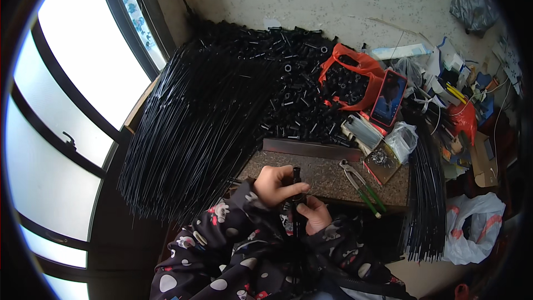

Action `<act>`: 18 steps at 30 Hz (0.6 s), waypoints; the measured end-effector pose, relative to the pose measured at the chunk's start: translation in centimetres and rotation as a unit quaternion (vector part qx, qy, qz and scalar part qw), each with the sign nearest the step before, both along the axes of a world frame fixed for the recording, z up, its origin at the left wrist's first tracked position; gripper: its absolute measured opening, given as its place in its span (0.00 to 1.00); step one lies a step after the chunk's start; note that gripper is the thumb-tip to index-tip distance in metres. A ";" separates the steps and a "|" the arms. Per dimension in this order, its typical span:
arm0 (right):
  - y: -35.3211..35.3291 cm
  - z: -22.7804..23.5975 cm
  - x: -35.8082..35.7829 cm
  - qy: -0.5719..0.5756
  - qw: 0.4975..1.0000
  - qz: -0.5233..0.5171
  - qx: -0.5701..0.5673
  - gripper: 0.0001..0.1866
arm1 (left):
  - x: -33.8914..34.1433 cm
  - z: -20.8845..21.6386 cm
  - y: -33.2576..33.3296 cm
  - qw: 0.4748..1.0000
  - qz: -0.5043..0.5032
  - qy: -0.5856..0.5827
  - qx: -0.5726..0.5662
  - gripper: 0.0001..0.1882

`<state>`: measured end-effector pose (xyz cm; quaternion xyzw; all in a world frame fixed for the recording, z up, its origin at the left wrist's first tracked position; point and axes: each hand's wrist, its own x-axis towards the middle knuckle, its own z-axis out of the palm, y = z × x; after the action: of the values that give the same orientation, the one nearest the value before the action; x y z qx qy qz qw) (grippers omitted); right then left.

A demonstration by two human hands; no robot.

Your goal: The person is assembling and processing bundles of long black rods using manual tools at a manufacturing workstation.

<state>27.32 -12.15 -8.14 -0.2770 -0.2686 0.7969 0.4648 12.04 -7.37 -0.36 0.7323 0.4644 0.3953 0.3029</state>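
At the near edge of the worktable, my left hand [273, 185] is closed round a black tubular plastic part [297, 175], whose open end sticks up past the fingers. Just below and to the right, my right hand [316, 216] has its thumb and fingers pressed together against the lower stretch of the same dark piece. Whether the right fingers also pinch something small is too fine to make out. The lower end of the part blends into my dark patterned sleeves. Green-handled pincers [362, 188] lie on the table to the right of my hands.
Long thin black rods [189, 133] cover the left side; more rods [425, 211] hang at right. Behind a low dark bar [311, 149] are heaped black plastic parts [297, 91]. A red bag [369, 68], a phone [388, 98], a tray of metal bits [395, 168] and a white bag [477, 244] stand rightward.
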 end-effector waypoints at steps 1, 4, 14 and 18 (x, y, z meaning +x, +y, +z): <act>-0.1 0.1 0.0 -0.015 1.000 0.010 0.020 0.07 | -0.6 0.0 0.1 0.990 -0.058 -0.088 -0.097 0.21; 0.0 0.3 -0.3 -0.017 1.000 -0.021 0.015 0.07 | -0.1 0.0 -0.3 0.989 -0.059 -0.089 -0.103 0.20; -0.8 1.2 -0.5 -0.035 0.998 -0.049 0.026 0.07 | 0.0 0.5 -0.6 0.980 -0.054 -0.161 -0.105 0.19; -0.7 0.6 -0.6 -0.032 0.998 -0.049 0.024 0.06 | 0.1 1.3 -1.6 0.999 0.019 -0.021 -0.022 0.18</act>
<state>26.75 -12.84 -7.52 -0.3044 -0.2882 0.7572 0.5010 12.13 -8.96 0.93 0.7079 0.4803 0.4066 0.3208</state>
